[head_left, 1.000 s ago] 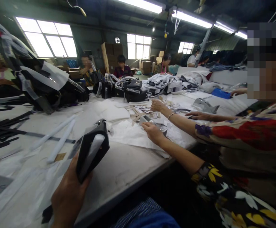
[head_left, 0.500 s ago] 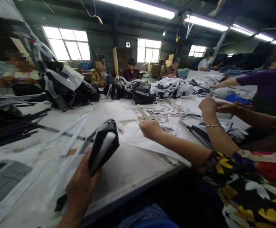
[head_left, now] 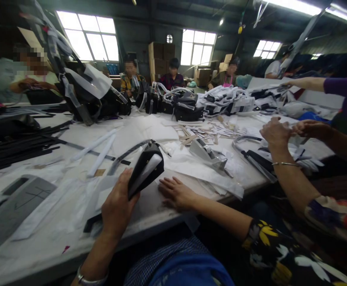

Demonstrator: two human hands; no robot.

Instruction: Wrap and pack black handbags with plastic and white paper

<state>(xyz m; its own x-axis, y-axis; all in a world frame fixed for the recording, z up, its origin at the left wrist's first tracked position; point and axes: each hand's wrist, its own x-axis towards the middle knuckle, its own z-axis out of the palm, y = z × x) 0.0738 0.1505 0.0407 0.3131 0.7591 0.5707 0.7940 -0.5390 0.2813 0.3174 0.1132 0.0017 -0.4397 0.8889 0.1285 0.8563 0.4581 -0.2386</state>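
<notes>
My left hand (head_left: 117, 206) grips a small black bag (head_left: 146, 170) with a white paper strip on its side, tilted up just above the white table (head_left: 149, 216). A grey strap (head_left: 128, 153) trails from the bag across the table. My right hand is out of view. A co-worker in a floral sleeve (head_left: 268, 242) lays one hand (head_left: 176, 194) flat on the table right beside the bag. That person's other hand (head_left: 276, 131), with a bracelet, is raised at the right over black pieces.
A grey tape dispenser (head_left: 207, 153) and paper scraps (head_left: 197, 135) lie mid-table. Black bags (head_left: 182, 107) are piled at the far side, black strips (head_left: 15, 149) at the left, a grey tray (head_left: 15, 206) near left. Several people sit around the table.
The co-worker's near hand came from the paper pile down to the table edge beside my bag. The grey tape dispenser now shows uncovered. My view tilted down and rightward.
</notes>
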